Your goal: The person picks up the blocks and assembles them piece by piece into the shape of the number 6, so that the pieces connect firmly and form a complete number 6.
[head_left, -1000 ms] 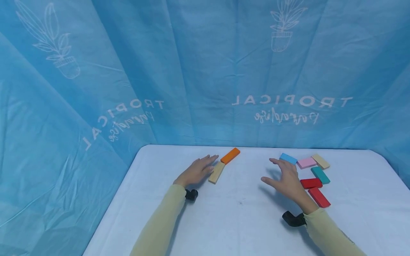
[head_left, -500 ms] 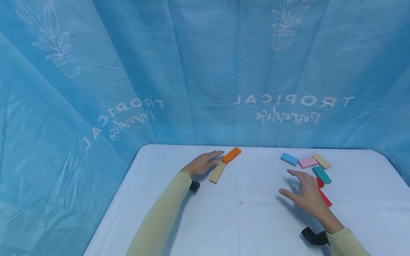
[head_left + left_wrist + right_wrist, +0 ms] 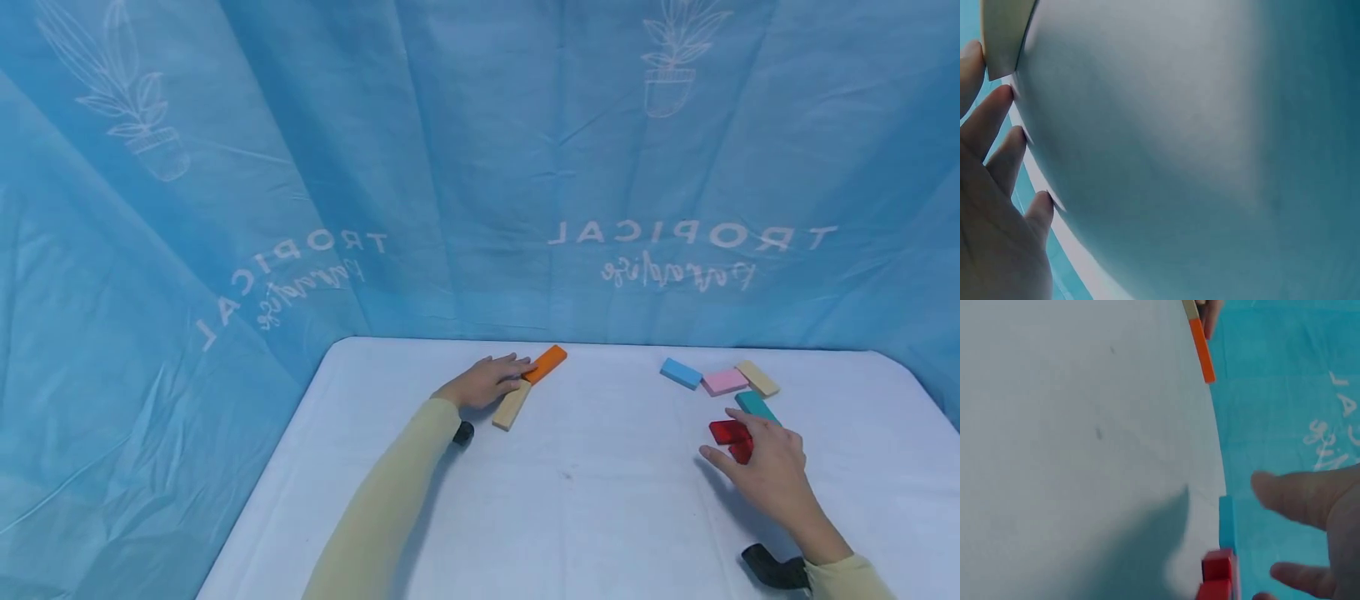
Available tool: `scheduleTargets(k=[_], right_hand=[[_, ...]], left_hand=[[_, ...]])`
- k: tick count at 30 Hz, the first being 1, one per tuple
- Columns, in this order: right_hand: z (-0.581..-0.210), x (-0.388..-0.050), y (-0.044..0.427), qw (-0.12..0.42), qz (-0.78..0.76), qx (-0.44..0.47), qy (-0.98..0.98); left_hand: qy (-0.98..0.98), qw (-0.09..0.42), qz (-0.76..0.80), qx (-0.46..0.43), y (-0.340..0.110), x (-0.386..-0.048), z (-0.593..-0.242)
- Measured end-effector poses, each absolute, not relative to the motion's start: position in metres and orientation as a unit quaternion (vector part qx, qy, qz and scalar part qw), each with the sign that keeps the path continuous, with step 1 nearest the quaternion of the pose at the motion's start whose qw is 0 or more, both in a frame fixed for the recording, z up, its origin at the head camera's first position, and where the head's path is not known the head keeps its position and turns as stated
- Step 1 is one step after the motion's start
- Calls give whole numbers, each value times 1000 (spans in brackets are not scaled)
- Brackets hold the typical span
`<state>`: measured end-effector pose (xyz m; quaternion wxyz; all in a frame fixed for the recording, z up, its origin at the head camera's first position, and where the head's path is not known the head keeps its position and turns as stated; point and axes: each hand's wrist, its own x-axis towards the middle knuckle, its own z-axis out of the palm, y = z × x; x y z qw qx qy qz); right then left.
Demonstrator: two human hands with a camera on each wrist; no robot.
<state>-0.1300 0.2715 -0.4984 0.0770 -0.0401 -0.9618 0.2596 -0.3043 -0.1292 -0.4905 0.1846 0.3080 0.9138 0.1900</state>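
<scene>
Wide room was left between the left hand (image 3: 483, 383) and right hand (image 3: 772, 471). Past the right hand, the way was blocked by a green block (image 3: 754, 404), a tan block (image 3: 758, 377), then blue cloth (image 3: 491, 296).

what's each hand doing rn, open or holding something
Left hand: open, fingers extended at the orange block.
Right hand: open, thumb and fingers apart by the red blocks, holding nothing.
</scene>
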Motion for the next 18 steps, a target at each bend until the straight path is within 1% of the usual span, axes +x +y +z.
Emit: scheduleTargets(k=[8, 18], right_hand=[[-498, -133, 283, 56, 207, -92, -973], [-498, -136, 283, 42, 170, -120, -977]], left_hand=[[915, 182, 179, 311, -128, -307, -492], [914, 183, 180, 315, -128, -305, -488]])
